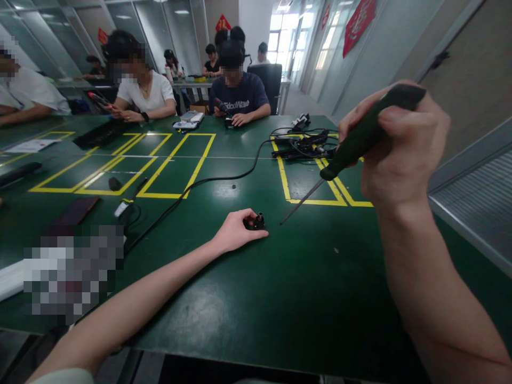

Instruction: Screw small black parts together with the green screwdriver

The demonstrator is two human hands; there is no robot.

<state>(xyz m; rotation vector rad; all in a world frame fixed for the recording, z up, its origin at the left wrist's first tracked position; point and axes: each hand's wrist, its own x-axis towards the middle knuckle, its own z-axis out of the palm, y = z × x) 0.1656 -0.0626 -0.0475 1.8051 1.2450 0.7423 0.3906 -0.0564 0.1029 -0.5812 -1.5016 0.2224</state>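
My left hand (237,230) rests on the green table, its thumb and fingers curled round a small black part with a metal tip (260,218). The fingers hide much of that part, so its exact kind does not show. Raised at the right, my right hand (404,144) is closed round the dark green handle of a screwdriver (352,141). Its thin shaft points down and to the left, and the tip is in the air to the right of the black part, apart from it.
A black cable (224,177) runs across the green table (312,288). Black cables and parts (304,144) lie heaped at the back right, near yellow tape outlines (194,165). A dark flat object (76,210) lies left. Several people sit opposite, one in a dark T-shirt (240,96).
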